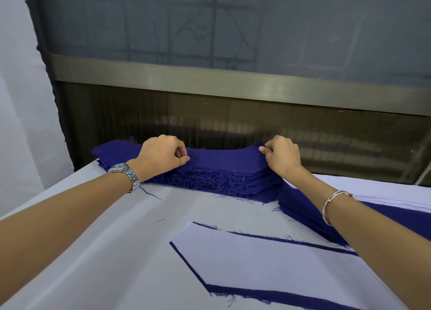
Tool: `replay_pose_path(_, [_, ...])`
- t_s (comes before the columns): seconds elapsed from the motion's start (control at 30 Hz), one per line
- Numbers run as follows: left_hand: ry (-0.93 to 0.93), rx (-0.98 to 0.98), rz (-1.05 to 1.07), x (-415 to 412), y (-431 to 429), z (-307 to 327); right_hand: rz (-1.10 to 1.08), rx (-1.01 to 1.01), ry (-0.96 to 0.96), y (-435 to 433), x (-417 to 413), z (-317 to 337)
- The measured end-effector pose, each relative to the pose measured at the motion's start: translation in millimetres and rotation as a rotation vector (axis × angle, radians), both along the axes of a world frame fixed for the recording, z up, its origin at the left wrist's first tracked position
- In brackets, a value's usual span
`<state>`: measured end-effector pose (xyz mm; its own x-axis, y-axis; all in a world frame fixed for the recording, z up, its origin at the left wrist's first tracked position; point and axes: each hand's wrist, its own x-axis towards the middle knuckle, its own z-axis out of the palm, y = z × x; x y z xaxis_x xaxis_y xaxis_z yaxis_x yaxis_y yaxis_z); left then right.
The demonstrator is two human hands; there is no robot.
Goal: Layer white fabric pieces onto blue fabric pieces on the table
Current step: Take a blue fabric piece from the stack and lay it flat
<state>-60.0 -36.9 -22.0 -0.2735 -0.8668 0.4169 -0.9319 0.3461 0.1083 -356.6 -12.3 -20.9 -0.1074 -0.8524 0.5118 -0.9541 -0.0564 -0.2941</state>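
A thick stack of blue fabric pieces with frayed edges lies at the far side of the table. My left hand pinches the top blue piece near its left part. My right hand pinches the same top piece at its right corner. Nearer to me, a white fabric piece lies flat on a blue piece, whose edges show as a narrow border around it.
A second blue stack lies under my right forearm, with white pieces beyond it at the right. The table is covered with white cloth. A dark window frame stands right behind the table.
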Motion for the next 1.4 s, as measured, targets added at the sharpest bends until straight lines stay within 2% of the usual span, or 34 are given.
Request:
replay_pose_path(0.17, [0.066, 0.068, -0.027, -1, -5, -1, 0.062, -0.148, 0.013, 3, -5, -4])
replay_pose_path(0.33, [-0.036, 0.054, -0.070, -6, -13, 1, 0.192, -0.263, -0.247, 8, -9, -4])
replay_pose_path(0.53, [-0.067, 0.136, -0.142, 3, -26, 16, 0.464, -0.245, -0.602, 15, -16, 8])
replay_pose_path(0.67, [-0.206, 0.049, -0.091, 21, -26, 23, 0.469, -0.285, -0.614, 12, -16, 14])
replay_pose_path(0.87, [-0.219, -0.075, -0.020, 61, -14, 24, 0.429, -0.323, -0.604, 21, -29, 23])
replay_pose_path(0.97, [-0.135, -0.155, -0.067, 72, -3, 26, 0.385, -0.357, -0.666, 35, -45, 36])
replay_pose_path(1.07, [-0.075, -0.127, -0.092, 71, 11, 33, 0.327, -0.335, -0.679, 54, -70, 47])
replay_pose_path(1.13, [-0.026, -0.056, -0.109, 67, 20, 39, 0.279, -0.287, -0.641, 68, -90, 52])
replay_pose_path(1.23, [0.185, 0.109, -0.185, 57, 36, 49, 0.211, -0.187, -0.643, 92, -127, 58])
replay_pose_path(1.4, [0.454, 0.241, -0.261, 32, 69, 47, 0.121, 0.013, -0.661, 142, -198, 49])
